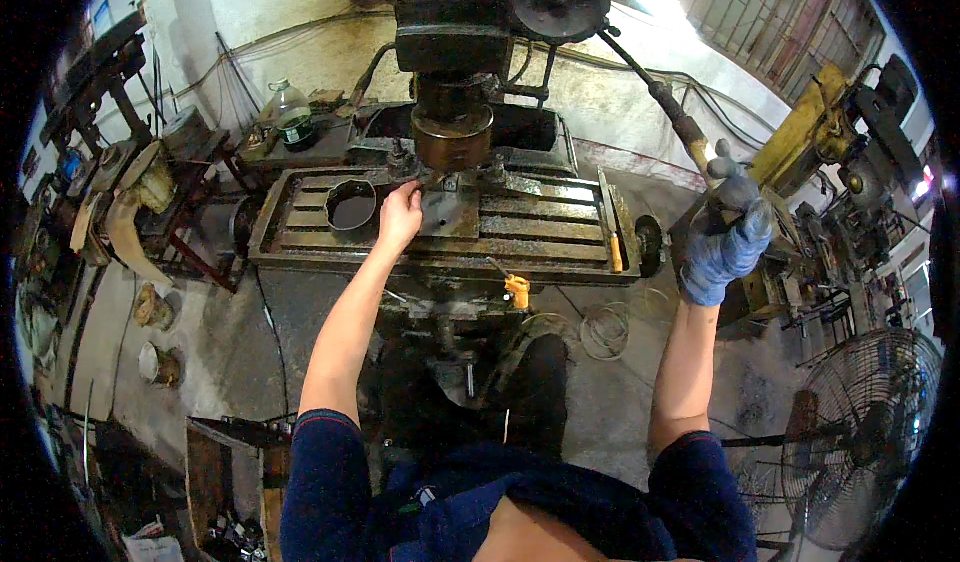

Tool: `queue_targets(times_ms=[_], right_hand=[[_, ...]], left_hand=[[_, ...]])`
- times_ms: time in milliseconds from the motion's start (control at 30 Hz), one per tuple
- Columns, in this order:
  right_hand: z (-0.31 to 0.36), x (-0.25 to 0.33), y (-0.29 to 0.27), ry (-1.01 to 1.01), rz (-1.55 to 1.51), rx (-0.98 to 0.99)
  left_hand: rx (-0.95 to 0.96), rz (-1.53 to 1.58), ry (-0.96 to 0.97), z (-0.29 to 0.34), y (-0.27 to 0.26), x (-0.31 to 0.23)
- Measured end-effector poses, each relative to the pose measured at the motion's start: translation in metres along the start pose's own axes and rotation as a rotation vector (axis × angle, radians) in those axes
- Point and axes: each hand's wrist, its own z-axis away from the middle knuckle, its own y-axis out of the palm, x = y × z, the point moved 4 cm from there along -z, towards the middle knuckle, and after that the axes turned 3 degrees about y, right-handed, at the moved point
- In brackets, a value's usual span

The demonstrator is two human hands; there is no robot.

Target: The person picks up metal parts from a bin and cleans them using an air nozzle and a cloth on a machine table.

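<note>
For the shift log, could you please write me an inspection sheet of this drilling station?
Surface: grimy slotted steel machine table, oily and dark.
Job's things: flat grey metal plate under the brass-coloured spindle head; long black feed lever.
Clutter: round black tin of dark liquid; yellow-handled tool; small yellow oil can; clear plastic bottle.
Grippers: bare left hand rests at the plate's edge; blue-gloved right hand grips the lever.
Cables: dark wires along the wall.
Surroundings: wire-guard floor fan, yellow machine.
</note>
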Motion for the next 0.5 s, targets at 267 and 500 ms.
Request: queue_targets(times_ms=[267,500], right_hand=[[0.012,-0.005,-0.008,0.018,0.206,-0.027],[0.021,-0.01,-0.007,-0.031,0.162,0.014]], left_hand=[[0.151,0.305,-0.134,0.011,-0.007,-0.001],[0.211,0.411,-0.196,0.034,-0.047,0.003]])
